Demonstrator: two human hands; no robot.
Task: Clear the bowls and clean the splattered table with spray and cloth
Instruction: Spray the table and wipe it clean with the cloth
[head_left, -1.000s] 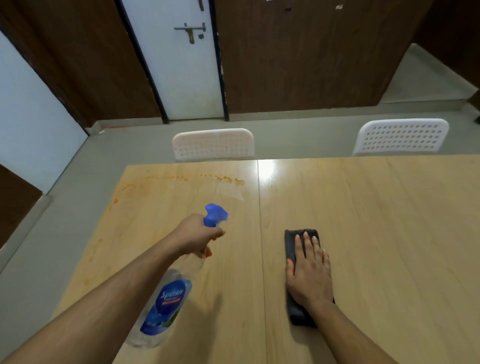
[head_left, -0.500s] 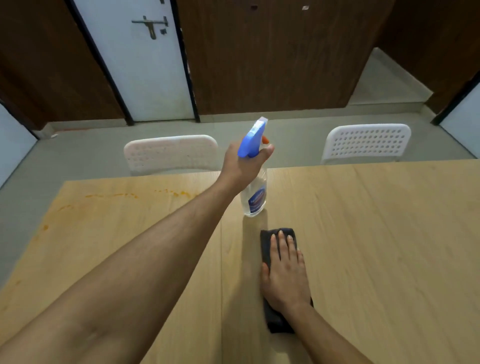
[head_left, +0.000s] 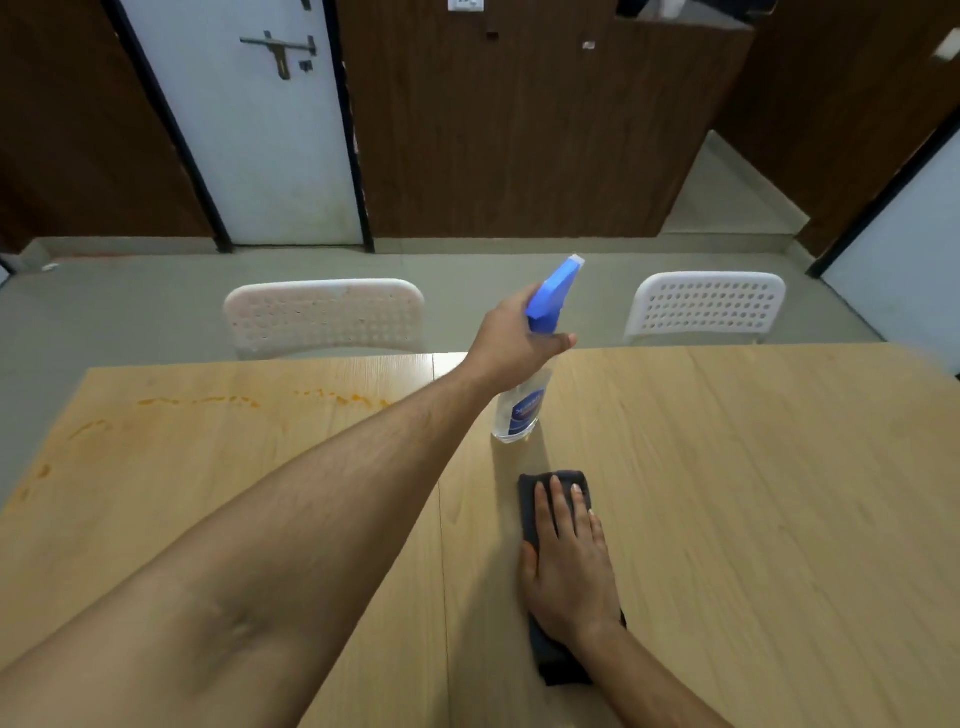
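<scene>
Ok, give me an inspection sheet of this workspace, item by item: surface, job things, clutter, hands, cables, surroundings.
Surface: wooden table with orange splatter along its far left edge and more orange marks near the left corner.
Job's things: spray bottle upright, its base at the tabletop near the centre seam; dark cloth flat on the table nearer the person. No bowls seen.
Clutter: nothing seen.
Hands: left hand has its grip around the bottle's neck under the blue trigger head; right hand rests flat on the cloth, fingers straight.
Cables: nothing seen.
Surroundings: two white perforated chairs at the far side, white door, brown wall panels.
</scene>
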